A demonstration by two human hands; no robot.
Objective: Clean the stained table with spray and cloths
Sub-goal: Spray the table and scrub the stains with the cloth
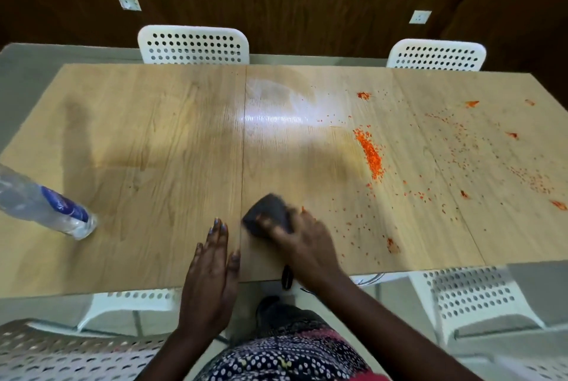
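Head camera view, looking down at a person's two bare hands over a pale wood-grain tabletop [153,134]. At lower centre of the frame, the right hand [304,242] grips a dark grey cloth [267,216], fingers curled over its near edge and pressing it flat against the surface; both hand and cloth are motion-blurred, which suggests a wiping stroke is under way. Just left of it, the left hand [212,267] lies flat on the wood with fingers straight and together, holding nothing, apparently bracing the body. Judging by the layout, the step in hand is wiping: the left half of the tabletop looks free of specks, while a wet sheen [276,104] shows at upper centre. To the right of the cloth, orange stains and crumbs [370,153] lie in a dense streak at centre right, with finer specks and a few red smears scattered toward the right edge. The next move probably calls for carrying the cloth rightward into that streak, gathering the crumbs rather than spreading them, and perhaps spraying first. A clear spray bottle [46,205] with a blue label stands at far left, leaning in the wide-angle view, well apart from both hands. White perforated chairs [192,45] stand along the far and near sides.
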